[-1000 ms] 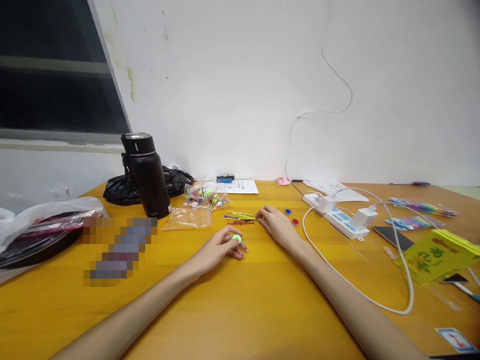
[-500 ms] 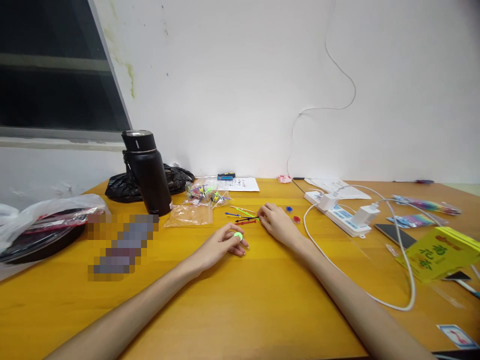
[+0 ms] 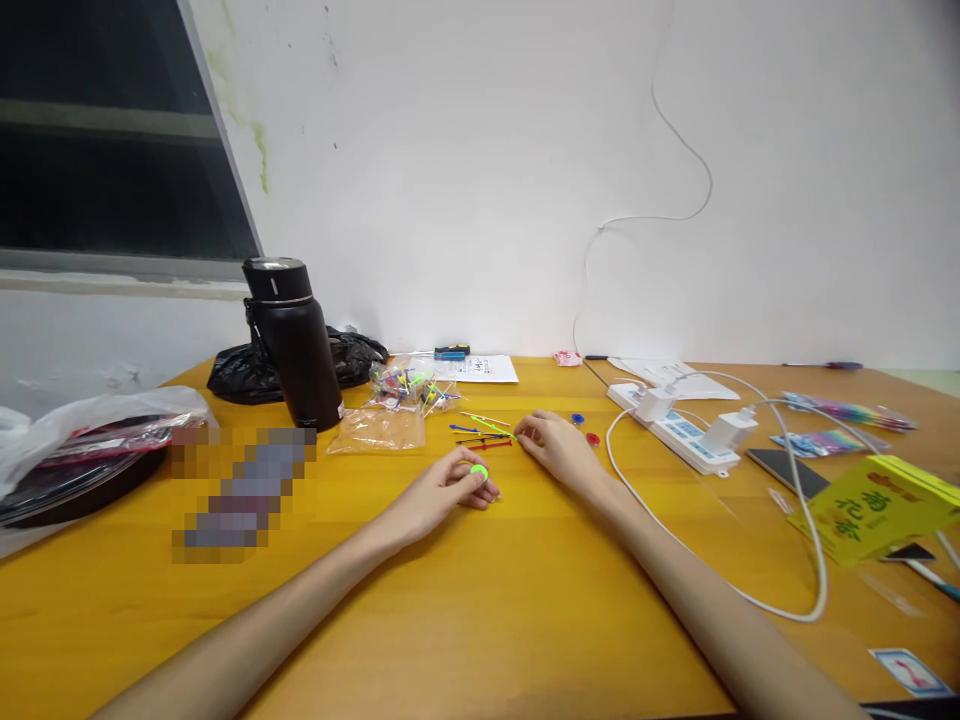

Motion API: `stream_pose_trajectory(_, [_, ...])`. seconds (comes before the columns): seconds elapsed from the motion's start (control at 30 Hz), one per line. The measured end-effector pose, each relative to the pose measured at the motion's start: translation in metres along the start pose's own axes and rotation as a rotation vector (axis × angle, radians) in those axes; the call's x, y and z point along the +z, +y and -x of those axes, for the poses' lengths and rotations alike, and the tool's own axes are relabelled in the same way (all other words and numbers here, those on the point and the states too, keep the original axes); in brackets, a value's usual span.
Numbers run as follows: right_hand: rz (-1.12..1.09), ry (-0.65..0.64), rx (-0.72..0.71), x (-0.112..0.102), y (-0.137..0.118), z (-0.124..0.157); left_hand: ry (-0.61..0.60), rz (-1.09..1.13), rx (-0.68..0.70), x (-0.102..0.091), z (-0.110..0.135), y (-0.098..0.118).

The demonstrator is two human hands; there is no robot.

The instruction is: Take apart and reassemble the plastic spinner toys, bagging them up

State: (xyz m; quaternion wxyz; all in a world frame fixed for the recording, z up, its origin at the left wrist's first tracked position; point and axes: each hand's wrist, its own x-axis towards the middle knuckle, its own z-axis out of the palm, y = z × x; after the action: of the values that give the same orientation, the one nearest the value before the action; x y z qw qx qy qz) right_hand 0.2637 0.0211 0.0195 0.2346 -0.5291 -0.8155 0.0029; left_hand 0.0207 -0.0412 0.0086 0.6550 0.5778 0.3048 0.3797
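Observation:
My left hand (image 3: 444,490) rests on the yellow wooden table (image 3: 480,610), its fingers curled round a small round green disc (image 3: 478,471). My right hand (image 3: 553,443) lies a little farther back, its fingertips pinched on the end of a thin green stick (image 3: 491,425). Several more thin coloured sticks (image 3: 480,437), blue, black and red, lie just left of that hand. A blue disc (image 3: 577,419) and a red disc (image 3: 592,438) sit just beyond my right hand.
A black flask (image 3: 294,343) stands back left beside a black bag (image 3: 247,372). Clear bags of coloured parts (image 3: 405,388) lie behind the sticks. A white power strip (image 3: 679,432) with chargers and a looping cable (image 3: 780,590) lies right, near a yellow-green packet (image 3: 870,510). A plastic-wrapped dark item (image 3: 75,455) sits far left.
My right hand has pinched the green stick and lifted its near end slightly. My left hand has barely shifted, still holding the green disc.

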Motion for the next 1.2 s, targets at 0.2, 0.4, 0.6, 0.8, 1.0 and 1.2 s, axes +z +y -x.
stream_pose_trajectory(0.2, [0.115,-0.004,0.025,-0.004,0.002,0.000,0.017,-0.008,0.017,0.000,-0.001,-0.002])
stream_pose_trajectory(0.4, [0.164,-0.029,0.068,-0.010,0.003,0.000,0.037,-0.143,0.056,-0.005,-0.001,0.003])
stream_pose_trajectory(0.6, [0.114,-0.056,0.016,-0.010,0.007,0.001,0.093,-0.356,0.128,-0.015,0.000,0.004])
stream_pose_trajectory(0.8, [0.035,0.003,0.064,-0.012,0.017,0.001,0.103,-0.483,0.155,-0.018,-0.001,0.003])
stream_pose_trajectory(1.0, [-0.379,0.098,0.151,-0.012,0.015,-0.003,0.116,-0.465,0.183,-0.023,-0.007,0.001])
stream_pose_trajectory(1.2, [-0.790,0.078,0.130,-0.008,-0.004,-0.003,0.146,-0.087,0.156,-0.023,-0.009,0.004])
